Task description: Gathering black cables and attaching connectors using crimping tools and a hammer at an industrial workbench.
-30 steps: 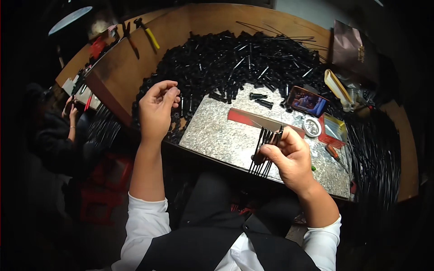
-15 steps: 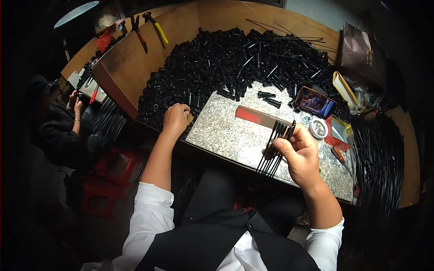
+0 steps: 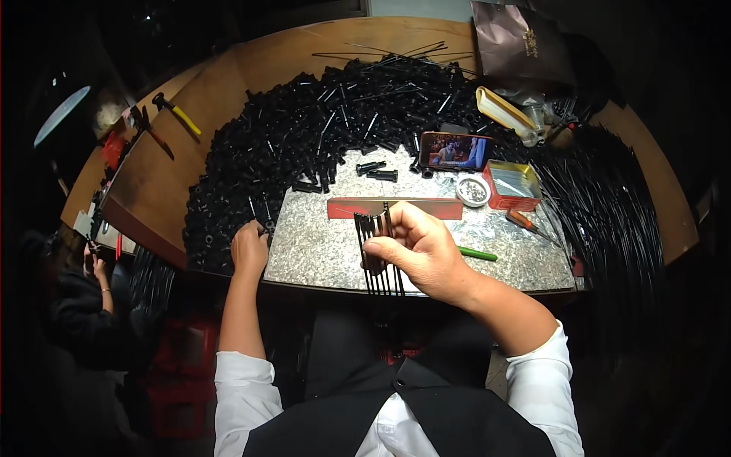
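Observation:
My right hand (image 3: 422, 251) grips a bundle of thin black rods (image 3: 378, 251) fanned upright over the near edge of a speckled stone slab (image 3: 312, 247). My left hand (image 3: 249, 247) reaches down into the near left edge of a big heap of short black tubes (image 3: 304, 137); its fingers are curled among the tubes and what they hold is hidden. A red flat bar (image 3: 426, 208) lies on the slab just beyond my right hand.
Two loose black tubes (image 3: 377, 170), a phone with a lit screen (image 3: 454, 150), a small round dish (image 3: 472, 190), a red tin (image 3: 512, 183), a green pen (image 3: 477, 254). Long black rods (image 3: 609, 206) lie at right. Pliers (image 3: 177, 113) rest on the wooden table. Another person (image 3: 91, 305) sits at left.
My left hand dropped from in front of me down to the near edge of the tube heap. My right hand kept the rod bundle and shifted slightly left.

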{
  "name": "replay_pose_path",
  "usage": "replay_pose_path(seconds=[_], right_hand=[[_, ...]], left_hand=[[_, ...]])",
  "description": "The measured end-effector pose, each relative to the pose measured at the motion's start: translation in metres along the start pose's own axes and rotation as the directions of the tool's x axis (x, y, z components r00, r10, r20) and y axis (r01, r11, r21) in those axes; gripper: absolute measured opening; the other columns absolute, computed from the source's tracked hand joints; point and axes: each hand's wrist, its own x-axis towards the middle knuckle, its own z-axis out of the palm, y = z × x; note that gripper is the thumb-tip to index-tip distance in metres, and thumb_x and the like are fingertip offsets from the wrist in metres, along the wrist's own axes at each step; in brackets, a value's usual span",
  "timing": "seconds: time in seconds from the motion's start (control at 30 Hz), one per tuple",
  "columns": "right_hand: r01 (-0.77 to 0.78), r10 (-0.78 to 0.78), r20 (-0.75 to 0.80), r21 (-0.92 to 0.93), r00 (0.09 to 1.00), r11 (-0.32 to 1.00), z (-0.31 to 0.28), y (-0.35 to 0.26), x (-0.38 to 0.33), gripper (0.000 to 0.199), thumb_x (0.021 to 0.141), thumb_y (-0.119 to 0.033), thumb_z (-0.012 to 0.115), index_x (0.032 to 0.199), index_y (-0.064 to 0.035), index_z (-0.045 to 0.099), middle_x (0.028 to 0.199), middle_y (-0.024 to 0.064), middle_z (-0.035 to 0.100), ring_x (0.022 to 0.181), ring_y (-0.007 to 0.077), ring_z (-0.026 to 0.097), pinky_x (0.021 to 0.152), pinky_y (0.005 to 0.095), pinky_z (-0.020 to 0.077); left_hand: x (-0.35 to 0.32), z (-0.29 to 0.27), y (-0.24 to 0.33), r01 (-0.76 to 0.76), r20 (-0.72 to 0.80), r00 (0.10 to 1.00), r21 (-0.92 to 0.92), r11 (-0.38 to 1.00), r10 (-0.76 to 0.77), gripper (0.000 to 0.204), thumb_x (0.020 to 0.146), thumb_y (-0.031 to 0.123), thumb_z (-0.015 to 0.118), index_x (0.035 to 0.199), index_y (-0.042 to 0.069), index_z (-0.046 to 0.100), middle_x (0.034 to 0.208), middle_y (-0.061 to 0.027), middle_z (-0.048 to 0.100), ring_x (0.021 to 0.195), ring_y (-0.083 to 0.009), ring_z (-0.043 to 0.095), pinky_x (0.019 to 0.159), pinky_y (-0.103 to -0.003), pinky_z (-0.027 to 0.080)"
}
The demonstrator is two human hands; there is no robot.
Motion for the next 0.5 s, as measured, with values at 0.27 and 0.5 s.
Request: replay_pose_path(seconds=[0.27,0.5], right_hand=[[-0.051,0.05,0.018,0.038,0.999,0.998,-0.001,0.001,0.001,0.015,0.088,-0.01,0.065,0.092,0.0003,0.054,0.071,-0.0007,0.058,0.065,0.0008,0.053,0.057,0.0185,0.0441],[-0.035,0.036,0.053,-0.02,0.998,0.999,0.001,0.004,0.005,0.015,0.088,-0.009,0.065,0.091,-0.0005,0.053,0.071,-0.0017,0.056,0.065,0.0004,0.051,0.056,0.0187,0.0427]], left_hand=[[0.0,-0.017,0.007,-0.112,-0.189,0.978,-0.148,0.983,0.083,0.02,0.075,0.0,0.065,0.094,0.0,0.06,0.086,-0.0138,0.059,0.079,-0.0276,0.059,0.069,-0.037,0.047],[-0.003,-0.067,0.083,0.048,0.05,0.999,-0.978,0.205,0.006,0.02,0.085,-0.002,0.059,0.106,-0.002,0.059,0.094,-0.0064,0.061,0.08,-0.0128,0.06,0.073,-0.024,0.05]])
